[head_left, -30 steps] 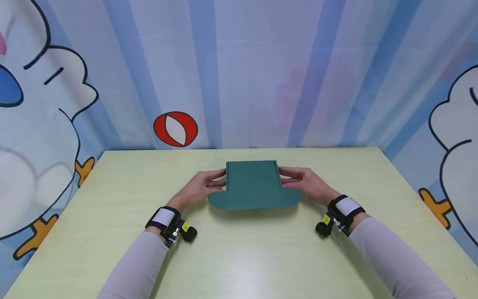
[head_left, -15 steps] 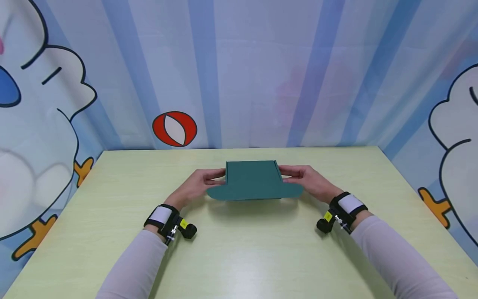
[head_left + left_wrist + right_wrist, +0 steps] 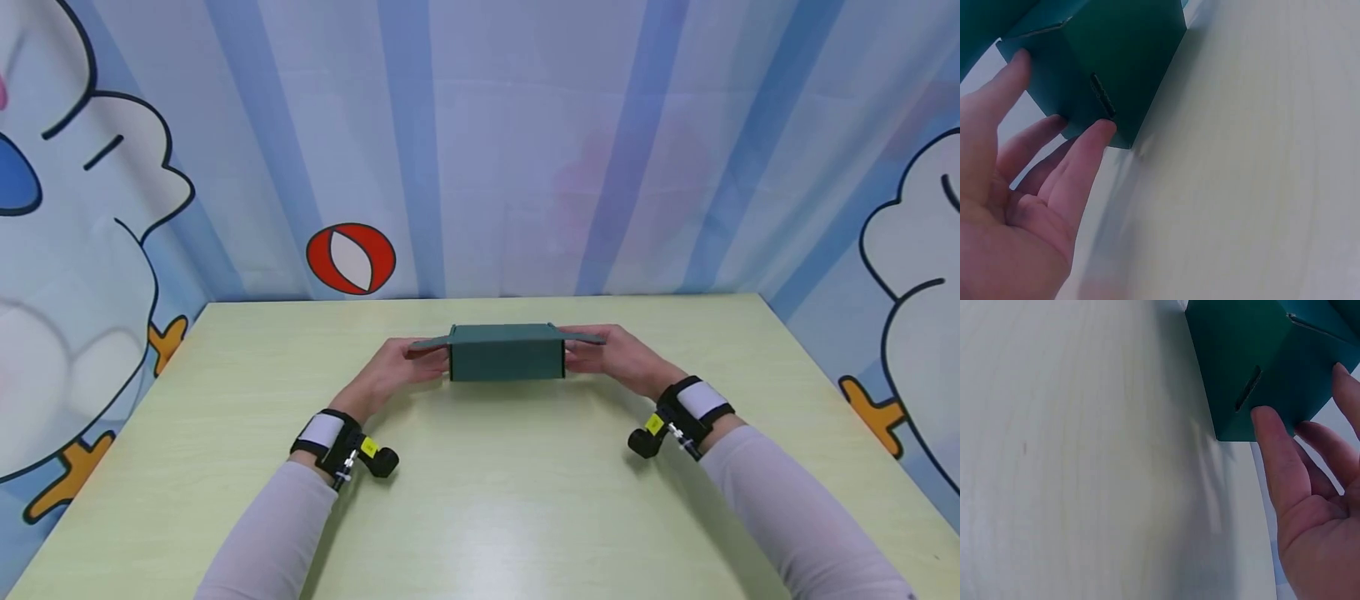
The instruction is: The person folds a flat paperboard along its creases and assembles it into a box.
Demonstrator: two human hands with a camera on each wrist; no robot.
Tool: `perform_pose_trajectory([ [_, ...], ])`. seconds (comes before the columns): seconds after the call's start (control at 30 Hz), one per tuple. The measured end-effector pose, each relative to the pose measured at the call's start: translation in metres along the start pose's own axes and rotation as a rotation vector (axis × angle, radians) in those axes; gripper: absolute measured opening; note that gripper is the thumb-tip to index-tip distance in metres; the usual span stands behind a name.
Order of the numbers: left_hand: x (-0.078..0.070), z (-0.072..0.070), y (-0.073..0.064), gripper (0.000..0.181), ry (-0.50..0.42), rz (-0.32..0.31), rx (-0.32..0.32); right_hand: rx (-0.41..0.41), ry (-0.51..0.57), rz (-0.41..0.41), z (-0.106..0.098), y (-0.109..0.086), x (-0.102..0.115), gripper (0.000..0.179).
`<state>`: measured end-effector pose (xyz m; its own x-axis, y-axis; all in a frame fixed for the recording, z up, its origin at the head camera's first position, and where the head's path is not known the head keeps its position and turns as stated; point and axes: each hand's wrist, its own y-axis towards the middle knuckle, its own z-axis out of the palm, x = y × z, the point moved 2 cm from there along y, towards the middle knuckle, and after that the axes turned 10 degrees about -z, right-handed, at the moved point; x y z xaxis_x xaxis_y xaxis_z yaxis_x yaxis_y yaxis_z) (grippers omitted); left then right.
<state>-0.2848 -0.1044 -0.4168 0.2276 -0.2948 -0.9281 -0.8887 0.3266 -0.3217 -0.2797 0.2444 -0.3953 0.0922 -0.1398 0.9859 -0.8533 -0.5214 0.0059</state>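
Note:
A dark teal cardboard box (image 3: 507,358) is near the middle of the table, its front face toward me. Its rounded lid flap spreads past both sides, level with the top. My left hand (image 3: 393,371) rests its fingertips on the box's left side, partly under the flap. On the opposite side, my right hand (image 3: 626,358) presses with its fingertips in the same way. In the wrist views the fingers are mostly straight, and each end panel has a short slot near the fingertips. Shadow lies beneath the box; whether its underside touches the table is unclear.
A pale wooden table (image 3: 510,500) spreads around the box. Behind it hangs a blue-striped curtain (image 3: 510,150) with a printed red-and-white ball (image 3: 351,258). Small black cameras (image 3: 381,462) project inward from the wrist straps.
The box has tilted: its front flap swung up from hanging toward me to level with the top, revealing the front face. Both hands turned with it and stay at its sides.

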Motion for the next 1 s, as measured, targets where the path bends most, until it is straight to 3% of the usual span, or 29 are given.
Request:
perform_pose_trajectory([
  [0.27, -0.004, 0.002, 0.002, 0.047, -0.03, 0.006, 0.012, -0.026, 0.042, 0.015, 0.003, 0.008, 0.004, 0.05],
  [0.5, -0.007, 0.004, 0.004, 0.057, -0.041, -0.053, -0.04, -0.045, -0.015, 0.03, 0.006, 0.014, 0.007, 0.05],
  [0.83, -0.012, 0.008, 0.007, 0.062, -0.064, -0.086, -0.087, -0.103, 0.036, 0.106, 0.007, 0.017, 0.007, 0.059],
  [1.0, -0.011, 0.011, 0.008, 0.06, -0.061, -0.138, -0.112, -0.117, 0.041, 0.151, 0.008, 0.019, 0.003, 0.059],
])
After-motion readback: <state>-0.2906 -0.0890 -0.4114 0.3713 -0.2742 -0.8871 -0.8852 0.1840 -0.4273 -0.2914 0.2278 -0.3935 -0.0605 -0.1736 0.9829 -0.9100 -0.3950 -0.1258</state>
